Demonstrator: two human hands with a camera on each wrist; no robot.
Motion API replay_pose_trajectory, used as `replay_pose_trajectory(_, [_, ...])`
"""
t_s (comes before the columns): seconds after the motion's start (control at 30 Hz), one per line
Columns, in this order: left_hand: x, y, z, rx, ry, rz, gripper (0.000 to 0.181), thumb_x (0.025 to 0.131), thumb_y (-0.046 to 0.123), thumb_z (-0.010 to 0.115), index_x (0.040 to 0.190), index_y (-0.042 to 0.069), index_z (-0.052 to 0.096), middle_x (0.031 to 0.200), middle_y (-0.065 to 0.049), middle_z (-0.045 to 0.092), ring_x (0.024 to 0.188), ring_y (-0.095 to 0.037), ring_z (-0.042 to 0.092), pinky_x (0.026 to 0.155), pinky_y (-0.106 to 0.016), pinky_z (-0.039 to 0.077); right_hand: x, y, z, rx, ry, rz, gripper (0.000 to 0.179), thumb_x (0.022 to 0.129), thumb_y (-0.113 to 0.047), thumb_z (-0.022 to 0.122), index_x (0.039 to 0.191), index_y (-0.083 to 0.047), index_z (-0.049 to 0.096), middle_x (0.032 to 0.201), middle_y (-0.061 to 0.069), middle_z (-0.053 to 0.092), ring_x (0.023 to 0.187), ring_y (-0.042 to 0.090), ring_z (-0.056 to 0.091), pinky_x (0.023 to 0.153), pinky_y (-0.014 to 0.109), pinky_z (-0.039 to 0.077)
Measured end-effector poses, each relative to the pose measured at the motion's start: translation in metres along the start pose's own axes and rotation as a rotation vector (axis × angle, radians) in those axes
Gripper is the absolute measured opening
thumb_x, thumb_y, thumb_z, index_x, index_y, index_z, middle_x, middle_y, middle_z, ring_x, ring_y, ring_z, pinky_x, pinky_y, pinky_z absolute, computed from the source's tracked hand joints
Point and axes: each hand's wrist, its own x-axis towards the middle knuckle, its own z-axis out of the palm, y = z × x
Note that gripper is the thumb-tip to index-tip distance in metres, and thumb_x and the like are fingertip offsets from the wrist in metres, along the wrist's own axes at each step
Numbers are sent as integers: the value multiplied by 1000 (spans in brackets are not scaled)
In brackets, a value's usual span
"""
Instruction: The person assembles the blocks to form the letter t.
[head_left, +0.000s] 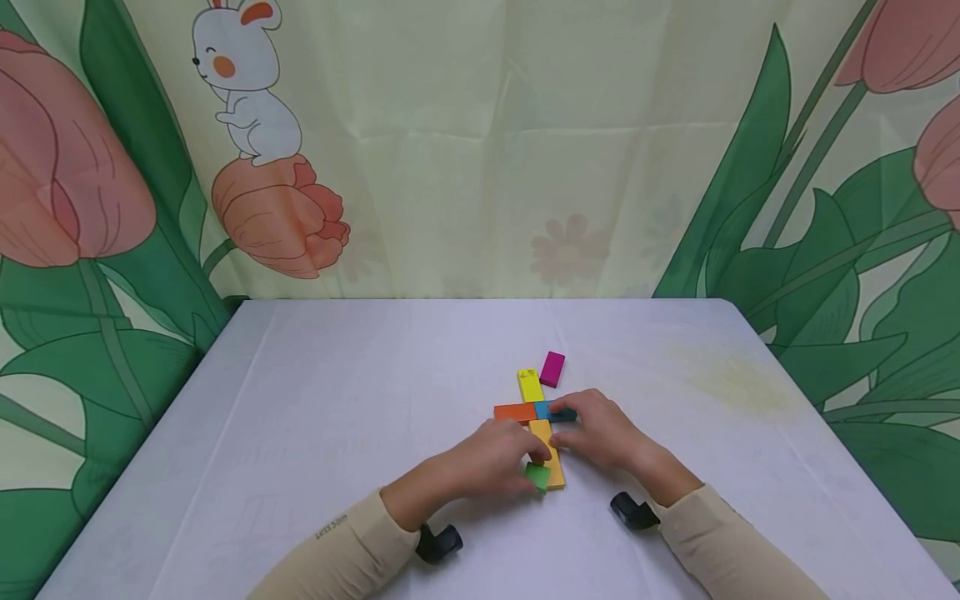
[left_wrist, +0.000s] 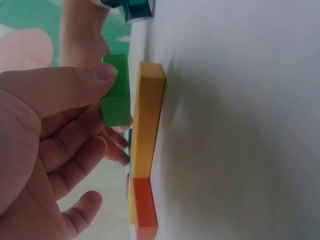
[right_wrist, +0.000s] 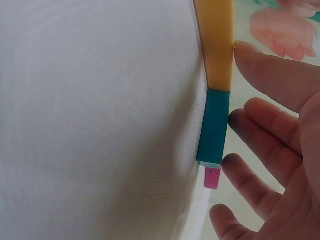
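Observation:
My left hand (head_left: pixel 487 460) pinches a small green block (left_wrist: pixel 116 92) between thumb and fingers, raised beside the near end of a long amber block (left_wrist: pixel 150 115). My right hand (head_left: pixel 606 432) is spread over the right side of the layout, its fingertips at the blue block (right_wrist: pixel 215 127) and its thumb at the amber block. An orange block (head_left: pixel 513 413) lies on the left, in line with the blue one, forming a crossbar at the amber block's far end. Beyond the crossbar lies a yellow block (head_left: pixel 529 386). A magenta block (head_left: pixel 552 369) sits apart, behind it to the right.
The blocks lie on a table with a white cover (head_left: pixel 337 375). Black wrist cameras (head_left: pixel 439 544) are strapped under both sleeves, close above the tabletop. Behind the table's far edge hangs a curtain (head_left: pixel 450 167) printed with tulips and a rabbit.

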Motion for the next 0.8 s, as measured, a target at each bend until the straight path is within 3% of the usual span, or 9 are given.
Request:
replay_pose_trajectory(0.23, [3,6,6,5,-23,36,35,84,30,83,116,21,73,98,19,66,96,1,53,88,-25,41,0,0,0,0,10,-8,49,81,-23,85,125,-8,68,120,6,63,120,31,50,98,53,46])
replay_pose_trajectory(0.53, [8,14,12,-43,-67,24,36,83,29,84,116,20,73,97,19,67,99,2,54,82,-26,40,1,1,1,-3,7,-5,50,80,-22,85,125,-7,68,119,6,63,119,31,51,98,54,46])
replay_pose_trajectory(0.8, [9,18,15,-20,-69,81,33,85,28,82,116,19,73,97,19,66,97,2,52,83,-24,38,1,1,1,2,8,0,50,80,-22,85,125,-8,69,119,5,63,119,30,50,97,53,46])
